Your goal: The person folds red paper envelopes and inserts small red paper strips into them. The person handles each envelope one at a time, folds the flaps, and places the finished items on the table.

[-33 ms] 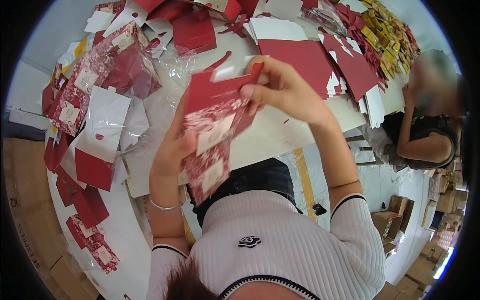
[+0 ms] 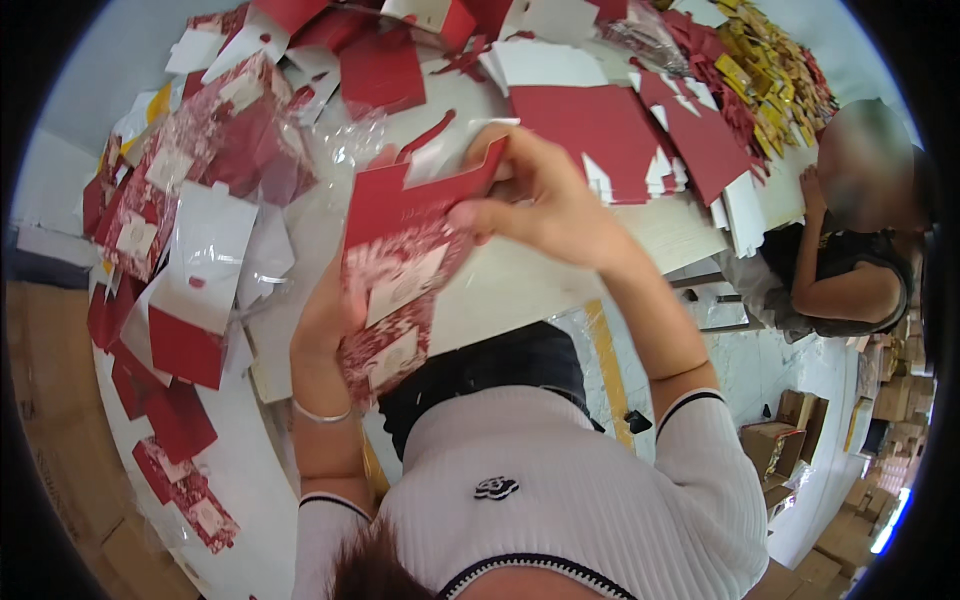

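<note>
A red cardboard gift box (image 2: pixel 395 255) with a pale floral print and cream label patches is held up over the near edge of the table. My left hand (image 2: pixel 328 318) grips its left side, the thumb on the front and the other fingers mostly behind. At its upper right corner my right hand (image 2: pixel 545 205) pinches the wall between thumb and fingers; some fingertips are hidden. The box's top edge shows a wide notch, with its pale inside visible behind. Just beyond it, a red ribbon strip (image 2: pixel 430 135) lies on the table.
Flat red and white box sheets (image 2: pixel 585 130) are stacked at the far right of the table (image 2: pixel 520 300). Floral boxes (image 2: pixel 150 205) and clear plastic wrap (image 2: pixel 345 140) crowd the left. Yellow packets (image 2: pixel 770 80) are heaped at the far right corner. Another person (image 2: pixel 850 270) sits at right.
Both hands and the box have shifted slightly left. The box stays gripped between them.
</note>
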`<state>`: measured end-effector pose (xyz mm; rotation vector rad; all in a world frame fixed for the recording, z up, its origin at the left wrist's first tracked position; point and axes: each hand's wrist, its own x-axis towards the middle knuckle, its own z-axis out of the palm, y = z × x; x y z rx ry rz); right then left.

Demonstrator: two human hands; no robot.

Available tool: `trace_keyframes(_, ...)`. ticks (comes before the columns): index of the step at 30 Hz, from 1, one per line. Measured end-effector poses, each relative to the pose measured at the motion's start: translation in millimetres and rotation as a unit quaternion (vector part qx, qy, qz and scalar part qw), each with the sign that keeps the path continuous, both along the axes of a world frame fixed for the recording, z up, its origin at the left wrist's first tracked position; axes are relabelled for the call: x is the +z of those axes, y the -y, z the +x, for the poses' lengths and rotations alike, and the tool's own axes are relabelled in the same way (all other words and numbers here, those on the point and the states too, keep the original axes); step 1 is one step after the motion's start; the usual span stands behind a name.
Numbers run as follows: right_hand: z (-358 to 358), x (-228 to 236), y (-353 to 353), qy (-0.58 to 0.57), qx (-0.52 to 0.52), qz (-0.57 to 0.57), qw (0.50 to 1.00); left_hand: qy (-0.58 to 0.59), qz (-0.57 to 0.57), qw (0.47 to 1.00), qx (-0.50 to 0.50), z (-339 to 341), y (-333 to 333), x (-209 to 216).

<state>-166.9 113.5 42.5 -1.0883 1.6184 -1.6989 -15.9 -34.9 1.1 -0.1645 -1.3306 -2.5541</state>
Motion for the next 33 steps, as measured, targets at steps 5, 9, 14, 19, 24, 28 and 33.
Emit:
trace_keyframes(5, 8, 10, -3, 0.059, 0.055, -0.050, 0.996, 0.040, -0.015, 0.999, -0.012, -8, 9, 8)
trace_keyframes(9, 8, 16, -14, -0.062, 0.042, -0.088, 0.993, 0.074, -0.100, 0.990, 0.064, -9, 10, 18)
trace_keyframes(14, 8, 5, -4, -0.157, -0.127, -0.202, 0.958, 0.044, -0.227, 0.954, 0.194, -12, 4, 7)
trace_keyframes(19, 12, 4, -2, 0.167, -0.009, -0.163, 0.972, 0.022, -0.254, 0.941, 0.224, -20, -6, 18)
trace_keyframes(24, 14, 4, 11, 0.019, -0.083, -0.224, 0.971, 0.039, -0.170, 0.961, 0.215, -22, -21, 40)
trace_keyframes(28, 18, 12, 11, 0.076, -0.084, -0.220, 0.969, 0.026, -0.101, 0.971, 0.217, -27, -26, 57)
trace_keyframes(33, 31, 14, 8, 0.061, -0.133, -0.229, 0.962, 0.026, -0.136, 0.954, 0.267, -28, -31, 66)
